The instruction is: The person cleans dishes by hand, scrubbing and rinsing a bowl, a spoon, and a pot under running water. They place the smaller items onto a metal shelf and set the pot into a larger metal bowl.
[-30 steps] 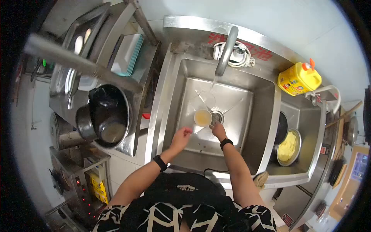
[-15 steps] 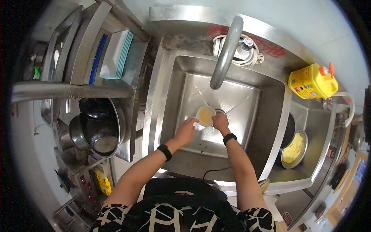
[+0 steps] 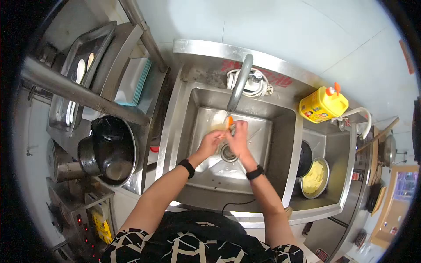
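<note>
My left hand [image 3: 212,141] is over the sink basin [image 3: 206,175], its fingers closed at the lower edge of a small white bowl [image 3: 219,117]. The bowl is tilted and smeared by motion, so its contents cannot be made out. Close beside it, my right hand [image 3: 237,137] has its fingers curled against a small bright orange thing [image 3: 230,121], whose kind is not clear. Both hands are almost touching. Below them lies the round drain [image 3: 228,153], and the grey faucet [image 3: 240,83] reaches over the basin just beyond the bowl.
A yellow jug [image 3: 323,105] with an orange cap stands on the sink's right ledge. In the second basin sit a metal bowl of pale yellow slices [image 3: 314,177] and a dark pan [image 3: 305,158]. Left are shelves with stacked trays [image 3: 133,81] and a large pot [image 3: 116,151].
The bowl, level before with yellowish liquid inside, is now tilted near the faucet. An orange thing has come into view by my right hand. The drain is uncovered, and the whole view has shifted.
</note>
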{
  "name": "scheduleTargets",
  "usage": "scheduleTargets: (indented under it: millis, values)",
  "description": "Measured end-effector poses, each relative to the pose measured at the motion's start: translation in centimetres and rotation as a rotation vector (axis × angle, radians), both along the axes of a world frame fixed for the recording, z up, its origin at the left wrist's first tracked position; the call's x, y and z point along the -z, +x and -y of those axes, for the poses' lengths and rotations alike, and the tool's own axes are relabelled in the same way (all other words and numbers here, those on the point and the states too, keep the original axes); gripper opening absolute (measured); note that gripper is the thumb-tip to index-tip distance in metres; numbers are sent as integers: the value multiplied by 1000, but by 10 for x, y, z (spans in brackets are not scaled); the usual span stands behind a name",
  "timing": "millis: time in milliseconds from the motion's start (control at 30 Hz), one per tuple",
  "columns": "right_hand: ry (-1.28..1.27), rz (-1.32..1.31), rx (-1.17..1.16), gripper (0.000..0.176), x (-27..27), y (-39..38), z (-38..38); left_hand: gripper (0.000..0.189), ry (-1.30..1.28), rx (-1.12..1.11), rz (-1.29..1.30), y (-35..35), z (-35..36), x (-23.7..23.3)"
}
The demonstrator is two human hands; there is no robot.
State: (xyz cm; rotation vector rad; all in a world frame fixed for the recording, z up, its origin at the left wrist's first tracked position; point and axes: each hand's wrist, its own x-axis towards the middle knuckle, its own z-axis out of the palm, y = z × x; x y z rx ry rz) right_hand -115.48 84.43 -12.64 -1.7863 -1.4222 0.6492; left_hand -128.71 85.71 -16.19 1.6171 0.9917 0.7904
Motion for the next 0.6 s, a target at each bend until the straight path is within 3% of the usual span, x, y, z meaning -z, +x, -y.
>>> scheduleTargets:
  millis: [33,67,133,267,333,367,433,500,533,567,600]
  values:
    - [267,133,-15,23,-2,-8,4,28,12,4,8,-2,-3,0]
    - [276,139,-12,23,-9,-13,8,29,-182,-9,159,-5,-6,-3]
    - [224,232,-438,35,-20,-20,17,29,-495,-51,434,-8,-2,-7]
    - [131,363,-583,45,-8,17,-19,28,-781,-116,498,-19,0,-53]
    - [-157,-885,-403,44,3,33,-32,29,-822,-9,639,-24,3,-69]
    - [-151,-881,-404,44,-9,27,-28,29,-817,-3,641,-27,4,-71]
    - [-285,-1246,260,43,-43,0,-8,30,-847,-50,732,-26,8,-72]
    - [-6,-1362,37,42,75,-8,-2,29,-805,-153,766,-20,14,-56]
    - [73,-1194,14,43,58,-28,7,28,-776,-171,826,-13,17,-69]
    - [98,-671,-4,43,23,-42,13,28,-776,-247,833,-14,21,-53]
    - [110,-143,59,42,-13,-55,18,28,-651,-231,682,-14,23,-32]
